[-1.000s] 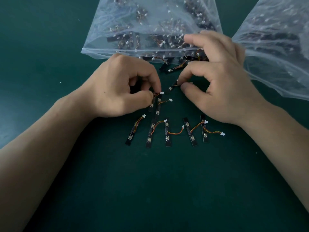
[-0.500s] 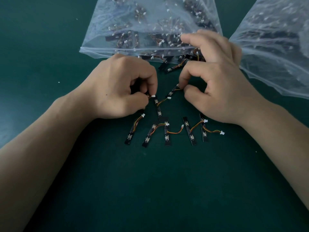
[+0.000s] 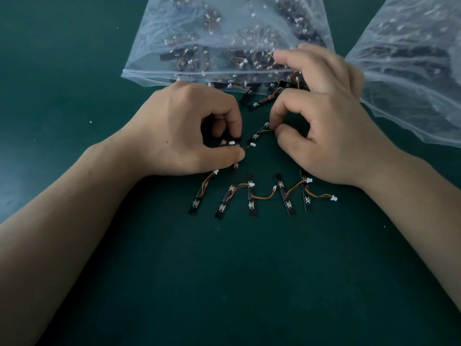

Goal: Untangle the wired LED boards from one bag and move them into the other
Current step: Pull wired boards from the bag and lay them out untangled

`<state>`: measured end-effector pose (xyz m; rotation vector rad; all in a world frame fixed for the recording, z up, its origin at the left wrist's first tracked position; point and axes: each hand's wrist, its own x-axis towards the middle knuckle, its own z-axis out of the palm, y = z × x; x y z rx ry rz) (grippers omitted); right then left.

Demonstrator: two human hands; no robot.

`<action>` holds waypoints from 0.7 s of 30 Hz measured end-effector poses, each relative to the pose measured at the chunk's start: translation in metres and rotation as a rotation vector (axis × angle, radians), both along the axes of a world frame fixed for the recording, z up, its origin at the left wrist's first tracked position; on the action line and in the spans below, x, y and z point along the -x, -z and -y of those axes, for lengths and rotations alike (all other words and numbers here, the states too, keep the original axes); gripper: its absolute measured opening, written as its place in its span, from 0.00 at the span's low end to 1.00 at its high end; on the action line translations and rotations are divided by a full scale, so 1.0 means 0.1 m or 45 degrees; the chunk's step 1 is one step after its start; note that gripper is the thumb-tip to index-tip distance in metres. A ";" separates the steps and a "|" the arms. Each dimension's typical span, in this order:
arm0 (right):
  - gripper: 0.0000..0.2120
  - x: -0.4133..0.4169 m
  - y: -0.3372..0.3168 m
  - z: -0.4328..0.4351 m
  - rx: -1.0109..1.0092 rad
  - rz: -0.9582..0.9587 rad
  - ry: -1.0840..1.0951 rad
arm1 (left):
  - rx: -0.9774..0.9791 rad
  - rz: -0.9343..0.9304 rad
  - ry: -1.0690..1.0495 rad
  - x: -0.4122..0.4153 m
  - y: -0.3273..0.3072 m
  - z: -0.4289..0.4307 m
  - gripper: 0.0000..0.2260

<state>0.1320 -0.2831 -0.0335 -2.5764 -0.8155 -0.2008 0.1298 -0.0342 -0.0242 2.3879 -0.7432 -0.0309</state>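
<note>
Two small black LED boards with orange wires and white plugs hang tangled between my hands. My left hand pinches one board between thumb and forefinger. My right hand pinches the end of the other board, which slants toward the left hand. A clear plastic bag full of tangled boards lies at the back centre, its mouth facing me, with a few boards spilling out. A second clear bag lies at the back right, beside my right hand.
Several separated boards lie in a row on the dark green table, just in front of my hands, wires curling between them. Both forearms rest on the table to the left and right.
My hands have drawn slightly apart, pulling the two boards away from each other. The left hand's board has turned and lifted off the row below.
</note>
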 end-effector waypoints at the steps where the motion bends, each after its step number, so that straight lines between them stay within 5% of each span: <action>1: 0.02 0.00 0.00 0.00 0.003 -0.001 -0.022 | -0.002 0.001 -0.003 0.00 0.00 0.00 0.12; 15: 0.04 0.00 -0.03 0.02 0.070 -0.028 -0.190 | -0.011 -0.036 -0.006 0.00 -0.01 -0.01 0.12; 21: 0.07 -0.01 -0.02 0.05 -0.118 -0.014 -0.117 | -0.015 -0.068 0.004 0.02 -0.04 -0.02 0.13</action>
